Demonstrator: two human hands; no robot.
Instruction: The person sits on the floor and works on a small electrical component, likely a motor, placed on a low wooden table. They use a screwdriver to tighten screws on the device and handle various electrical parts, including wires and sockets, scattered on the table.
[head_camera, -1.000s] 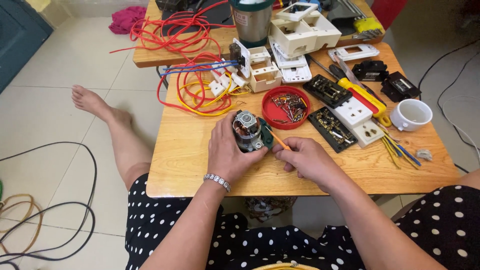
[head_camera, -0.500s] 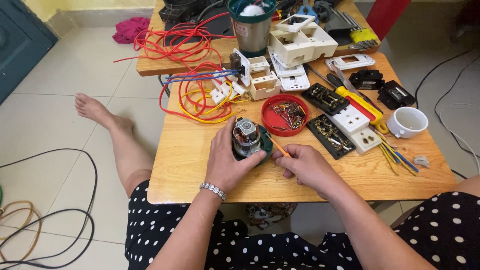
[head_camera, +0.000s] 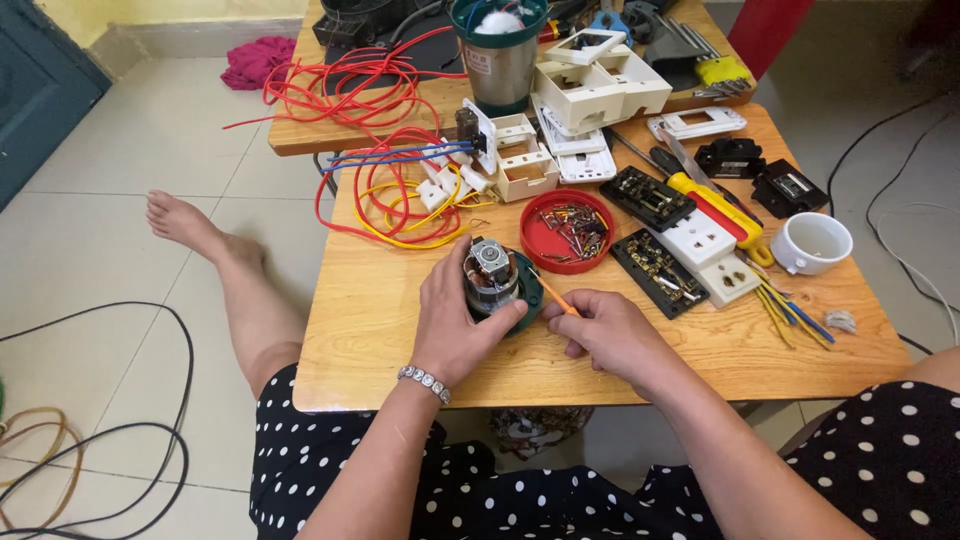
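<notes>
My left hand (head_camera: 455, 325) wraps around a small electric motor (head_camera: 492, 277) in a dark green housing, holding it upright on the wooden table (head_camera: 380, 330). My right hand (head_camera: 612, 335) grips an orange-handled screwdriver (head_camera: 557, 300), whose tip points into the side of the motor. A bracelet sits on my left wrist.
A red round lid (head_camera: 570, 231) with small screws lies just behind the motor. Red, yellow and blue wires (head_camera: 400, 190) coil at the back left. White switch boxes (head_camera: 590, 90), black socket parts (head_camera: 660, 265), a yellow-handled tool (head_camera: 715, 205), a white cup (head_camera: 812, 243) and a metal jar (head_camera: 500, 50) crowd the table. Cables lie on the floor at left.
Both hands have stayed on the motor and screwdriver with only slight shifts; my view has tilted a little, so the table sits lower in the frame.
</notes>
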